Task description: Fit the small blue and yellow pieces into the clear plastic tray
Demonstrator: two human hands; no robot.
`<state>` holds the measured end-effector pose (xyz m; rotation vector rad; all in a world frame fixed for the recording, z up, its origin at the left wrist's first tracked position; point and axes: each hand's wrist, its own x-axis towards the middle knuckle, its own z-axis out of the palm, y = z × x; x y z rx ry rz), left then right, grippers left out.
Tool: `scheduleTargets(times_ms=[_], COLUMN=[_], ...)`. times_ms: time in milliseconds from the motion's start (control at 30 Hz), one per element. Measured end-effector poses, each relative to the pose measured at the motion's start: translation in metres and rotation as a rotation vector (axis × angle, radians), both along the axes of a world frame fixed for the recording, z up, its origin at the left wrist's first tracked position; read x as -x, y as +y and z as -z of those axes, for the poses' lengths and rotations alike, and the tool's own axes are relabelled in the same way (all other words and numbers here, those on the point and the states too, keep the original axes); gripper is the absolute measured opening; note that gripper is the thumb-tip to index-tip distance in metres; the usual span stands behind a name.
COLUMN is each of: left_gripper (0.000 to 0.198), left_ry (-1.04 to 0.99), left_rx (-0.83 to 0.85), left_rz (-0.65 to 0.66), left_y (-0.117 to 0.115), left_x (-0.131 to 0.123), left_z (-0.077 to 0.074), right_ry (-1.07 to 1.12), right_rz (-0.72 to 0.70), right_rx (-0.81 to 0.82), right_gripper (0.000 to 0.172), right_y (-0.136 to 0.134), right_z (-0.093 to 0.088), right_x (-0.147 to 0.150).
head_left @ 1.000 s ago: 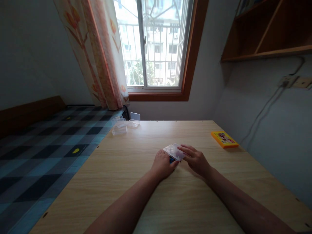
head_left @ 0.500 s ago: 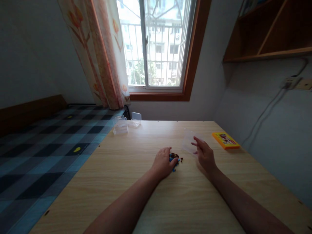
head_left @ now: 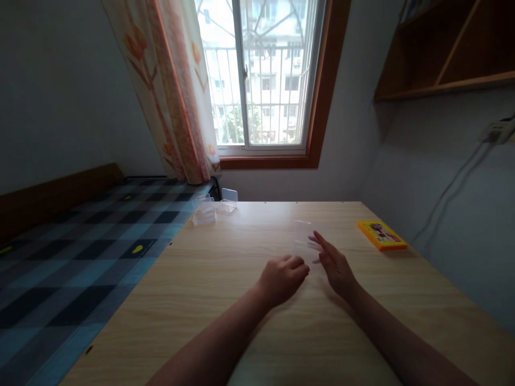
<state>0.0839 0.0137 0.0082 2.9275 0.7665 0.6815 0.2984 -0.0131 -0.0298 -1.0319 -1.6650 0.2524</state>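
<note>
My left hand [head_left: 284, 279] rests low over the middle of the wooden table, its fingers curled in and turned down. The small dark and blue toy bricks seen there before are now hidden under or inside it; only tiny bits seem to show at the fingertips. Just to the right, my right hand [head_left: 337, 271] holds a clear plastic box [head_left: 302, 231] by its near side, with the fingers long and partly seen through the plastic. The box looks tilted, and its outline is faint. A narrow gap separates the two hands.
Several clear plastic boxes [head_left: 205, 214] stand at the table's far left corner. An orange-yellow flat box [head_left: 382, 236] with a printed picture lies near the right edge. A bed with a checked cover [head_left: 100, 268] adjoins the table on the left.
My left hand has moved right and curled over the bricks, which have gone from sight. The clear box in my right hand has tilted and shifted left. The camera view has shifted slightly.
</note>
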Motion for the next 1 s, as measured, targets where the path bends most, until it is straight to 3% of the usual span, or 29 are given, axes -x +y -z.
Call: scheduleTargets(times_ms=[133, 267, 433, 533, 733, 1000], left_gripper=[0.020, 0.020, 0.019, 0.018, 0.027, 0.031], left_ry=[0.013, -0.047, -0.110, -0.111, -0.059, -0.025], left_rx=[-0.007, 0.000, 0.034, 0.070, 0.122, 0.081], left_rz=[-0.073, -0.331, -0.676, -0.808, -0.898, -0.959], left_y=[0.015, 0.049, 0.090, 0.105, 0.119, 0.151], left_x=[0.013, 0.042, 0.085, 0.101, 0.112, 0.115], left_z=[-0.001, -0.005, -0.003, 0.004, 0.017, 0.017], right_ry=[-0.225, -0.253, -0.178, -0.141, -0.111, -0.100], right_rz=[0.016, 0.166, 0.276, 0.331, 0.359, 0.373], right_rx=[-0.141, -0.301, -0.265, -0.229, -0.176, -0.161], right_gripper=[0.049, 0.032, 0.025, 0.023, 0.024, 0.024], right_y=[-0.005, -0.006, 0.006, 0.016, 0.025, 0.024], right_z=[-0.009, -0.018, -0.010, -0.002, 0.005, 0.006], right_x=[0.003, -0.001, -0.022, -0.030, -0.032, -0.033])
